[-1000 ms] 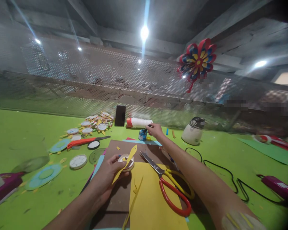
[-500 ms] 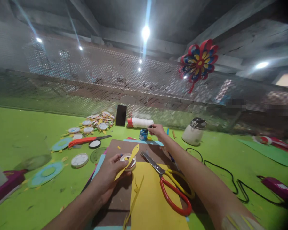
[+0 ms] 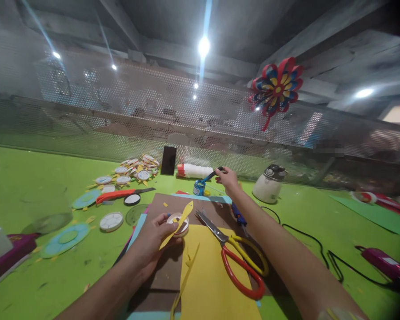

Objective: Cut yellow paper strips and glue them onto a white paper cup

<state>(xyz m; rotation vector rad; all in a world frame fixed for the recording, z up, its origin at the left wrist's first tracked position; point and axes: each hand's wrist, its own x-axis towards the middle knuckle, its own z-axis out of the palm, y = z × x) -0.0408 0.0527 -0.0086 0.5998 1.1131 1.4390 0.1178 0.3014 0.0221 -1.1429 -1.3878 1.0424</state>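
Observation:
My left hand is closed around a small round disc with a white face and dark brown patches. The same hand pinches a yellow paper cutout, a narrow strip with a rounded tip, across the disc. Farther out, my right hand grips the dark end of a brush, whose bluish lower part leans into a small blue paint jar. Between my arms, large scissors with red and yellow handles lie spread on yellow paper and brown sheets.
Several finished white discs are heaped at the back left, beside a dark phone. A red cutter and pale blue paper rings lie left. A blue glue gun, black cable and white kettle-like container are right.
My right hand has moved slightly right and up, drawing the brush partway up so more of it shows above the jar. My left hand stays put.

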